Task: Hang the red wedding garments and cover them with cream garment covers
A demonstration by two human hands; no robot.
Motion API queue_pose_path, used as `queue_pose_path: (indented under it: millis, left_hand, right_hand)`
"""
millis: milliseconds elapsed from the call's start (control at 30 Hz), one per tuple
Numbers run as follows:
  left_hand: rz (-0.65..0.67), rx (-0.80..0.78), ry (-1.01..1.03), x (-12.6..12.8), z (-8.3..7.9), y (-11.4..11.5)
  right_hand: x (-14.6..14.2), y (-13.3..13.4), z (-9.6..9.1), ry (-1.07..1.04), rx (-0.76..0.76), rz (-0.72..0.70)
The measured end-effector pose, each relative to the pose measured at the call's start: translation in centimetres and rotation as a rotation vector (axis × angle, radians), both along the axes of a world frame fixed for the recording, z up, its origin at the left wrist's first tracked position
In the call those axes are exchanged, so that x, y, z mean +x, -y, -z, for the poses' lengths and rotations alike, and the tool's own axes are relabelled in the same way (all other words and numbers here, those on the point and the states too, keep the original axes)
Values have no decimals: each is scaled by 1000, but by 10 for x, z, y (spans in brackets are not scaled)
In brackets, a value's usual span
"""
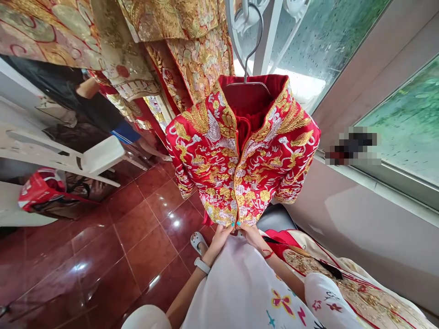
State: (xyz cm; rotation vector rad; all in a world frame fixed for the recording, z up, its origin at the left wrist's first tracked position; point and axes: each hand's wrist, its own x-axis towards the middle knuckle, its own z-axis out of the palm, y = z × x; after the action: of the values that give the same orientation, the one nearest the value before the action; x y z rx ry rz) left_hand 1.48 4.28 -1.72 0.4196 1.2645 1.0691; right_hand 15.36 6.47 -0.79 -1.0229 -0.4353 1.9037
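Note:
A red jacket (254, 160) with gold and silver embroidery hangs in front of me on a metal hanger (246, 68). Its stand-up collar gapes at the top, and the front edges meet lower down. At the bottom hem, my left hand (222, 236) pinches the left front edge. Close beside it, my right hand (249, 234) grips the right front edge at the same height. Both sets of fingers are partly tucked behind the cloth, with blue-green thumbnails showing on top. A white band circles my left wrist and a red string my right.
Gold and red embroidered garments (192, 55) hang at the upper left. A white chair (103, 155) and a red bag (41, 187) stand left on the tiled floor (140, 228). Another embroidered garment (370, 292) lies at the lower right. Windows (408, 123) line the right wall.

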Motion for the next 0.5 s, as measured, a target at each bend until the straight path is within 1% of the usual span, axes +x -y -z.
queue_pose_path:
  millis: [133, 233, 400, 500]
  left_hand:
    - [9, 80, -49, 1, -3, -4]
    - [12, 88, -52, 2, -4, -7]
    - [11, 100, -29, 2, -5, -9]
    - [-8, 84, -37, 0, -5, -12]
  right_hand:
    - [-1, -2, 2, 36, 34, 31]
    - [-3, -4, 4, 47, 50, 73]
    - [-9, -14, 5, 8, 67, 119]
    - [-12, -24, 12, 17, 81, 109]
